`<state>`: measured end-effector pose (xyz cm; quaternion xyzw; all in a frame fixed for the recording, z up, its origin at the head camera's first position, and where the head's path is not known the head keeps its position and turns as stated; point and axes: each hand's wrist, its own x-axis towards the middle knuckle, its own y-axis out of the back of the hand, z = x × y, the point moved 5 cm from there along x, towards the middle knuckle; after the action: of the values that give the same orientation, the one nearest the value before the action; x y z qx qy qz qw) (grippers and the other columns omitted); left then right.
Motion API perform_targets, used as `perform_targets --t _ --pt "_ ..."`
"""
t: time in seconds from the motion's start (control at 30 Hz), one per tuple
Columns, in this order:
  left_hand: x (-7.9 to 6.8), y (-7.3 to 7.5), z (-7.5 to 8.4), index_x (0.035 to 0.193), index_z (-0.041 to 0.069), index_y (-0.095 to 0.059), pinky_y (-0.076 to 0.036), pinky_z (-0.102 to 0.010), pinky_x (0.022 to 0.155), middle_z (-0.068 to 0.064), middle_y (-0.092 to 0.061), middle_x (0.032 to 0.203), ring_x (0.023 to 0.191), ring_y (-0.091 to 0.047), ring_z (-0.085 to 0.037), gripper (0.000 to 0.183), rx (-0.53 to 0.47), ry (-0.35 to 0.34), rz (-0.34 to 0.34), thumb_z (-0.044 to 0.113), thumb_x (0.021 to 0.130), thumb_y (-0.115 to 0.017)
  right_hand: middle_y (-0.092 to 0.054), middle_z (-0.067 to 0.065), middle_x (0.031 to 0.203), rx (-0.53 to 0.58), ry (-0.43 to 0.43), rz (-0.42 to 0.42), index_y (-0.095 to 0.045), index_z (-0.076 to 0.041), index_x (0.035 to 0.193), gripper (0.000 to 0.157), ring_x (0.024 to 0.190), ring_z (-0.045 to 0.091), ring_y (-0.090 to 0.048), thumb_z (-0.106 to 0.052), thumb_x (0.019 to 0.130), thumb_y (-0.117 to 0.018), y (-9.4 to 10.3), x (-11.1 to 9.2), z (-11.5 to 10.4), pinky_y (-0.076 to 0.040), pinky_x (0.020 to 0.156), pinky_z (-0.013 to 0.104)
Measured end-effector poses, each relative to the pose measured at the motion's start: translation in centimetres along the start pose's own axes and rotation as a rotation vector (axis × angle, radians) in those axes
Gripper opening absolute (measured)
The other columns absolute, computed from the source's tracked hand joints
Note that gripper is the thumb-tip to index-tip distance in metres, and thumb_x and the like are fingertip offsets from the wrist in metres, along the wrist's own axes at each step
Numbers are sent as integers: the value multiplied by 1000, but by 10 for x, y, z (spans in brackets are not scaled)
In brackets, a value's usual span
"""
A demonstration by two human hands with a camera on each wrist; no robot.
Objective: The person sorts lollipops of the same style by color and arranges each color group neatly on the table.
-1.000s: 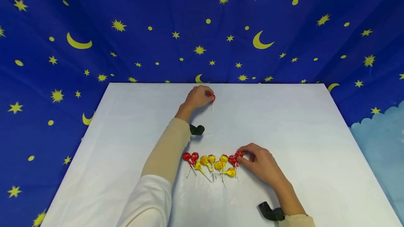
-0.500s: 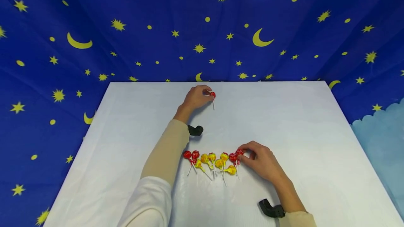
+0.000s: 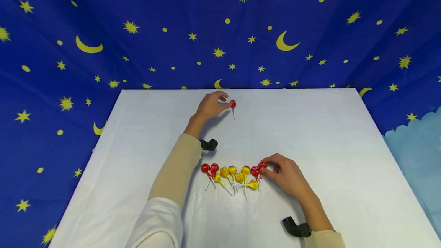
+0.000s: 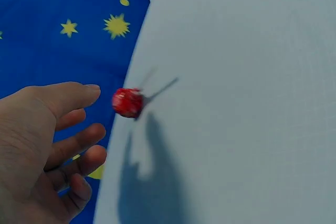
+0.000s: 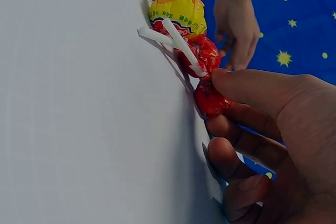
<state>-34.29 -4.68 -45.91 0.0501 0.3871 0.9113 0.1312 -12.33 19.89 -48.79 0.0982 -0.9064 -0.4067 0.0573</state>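
Near the far edge of the table, a red-wrapped lollipop [image 4: 127,103] lies with its stick toward the near side. My left hand [image 3: 209,105] is just left of it, thumb and fingers spread, and the left wrist view shows a gap between them and the candy. At the right end of a lollipop cluster, my right hand [image 3: 287,175] pinches another red lollipop [image 5: 211,97] between thumb and fingers. Beside that one lies a second red lollipop [image 3: 255,170], then several yellow lollipops [image 3: 224,172]. Two red lollipops [image 3: 205,168] sit at the cluster's left end.
A white-covered table [image 3: 310,125] carries everything. Behind it hangs a blue cloth [image 3: 155,3] with yellow moons and stars. Black wrist-worn pieces [image 3: 296,228] stick out from both forearms.
My left hand has let go of the far red lollipop and drawn slightly left, its fingers opening. My right hand keeps its pinch at the cluster with hardly any movement.
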Motion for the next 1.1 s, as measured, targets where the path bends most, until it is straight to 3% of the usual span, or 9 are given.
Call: perform_targets --t 0.27,0.4,0.53,0.67,0.87,1.1 --pt "-19 21 15 114 16 -67 -45 -33 73 4 -66 104 83 -56 -13 29 16 -80 34 34 91 -66 -60 -14 86 4 -8 -15 -72 -24 102 22 65 7 -50 -32 82 -77 -3 -1 -2 -42 58 27" --pt "-25 26 24 114 16 -66 -45 -31 72 4 -66 103 82 -56 -12 28 6 -108 69 34 92 -65 -58 -14 84 -18 -24 2 -72 -25 101 21 65 8 -50 -31 82 -78 1 -3 0 -40 57 28" --pt "-35 29 32 118 15 -65 -45 -31 74 2 -66 106 84 -56 -12 30 30 -105 57 32 94 -62 -58 -13 81 -11 -43 0 -72 -22 102 23 65 8 -49 -31 82 -78 1 -5 2 -40 57 28" --pt "-51 36 32 119 15 -65 -45 -32 76 1 -66 110 87 -56 -12 30 44 -94 60 31 93 -64 -58 -13 80 -5 -29 -2 -72 -22 102 23 64 8 -50 -32 82 -78 -1 -4 0 -40 57 28" --pt "-76 47 27 117 16 -66 -45 -34 76 -1 -66 111 88 -57 -14 28 -38 -109 90 29 92 -66 -57 -13 80 -22 -16 6 -72 -24 99 20 64 8 -49 -30 81 -78 -1 0 -3 -40 57 28" --pt "-104 44 26 114 19 -67 -46 -33 75 6 -65 111 91 -58 -15 27 -11 -125 67 29 90 -69 -58 -11 77 -20 -16 19 -72 -23 99 20 64 8 -50 -31 82 -78 -1 1 0 -40 56 28"
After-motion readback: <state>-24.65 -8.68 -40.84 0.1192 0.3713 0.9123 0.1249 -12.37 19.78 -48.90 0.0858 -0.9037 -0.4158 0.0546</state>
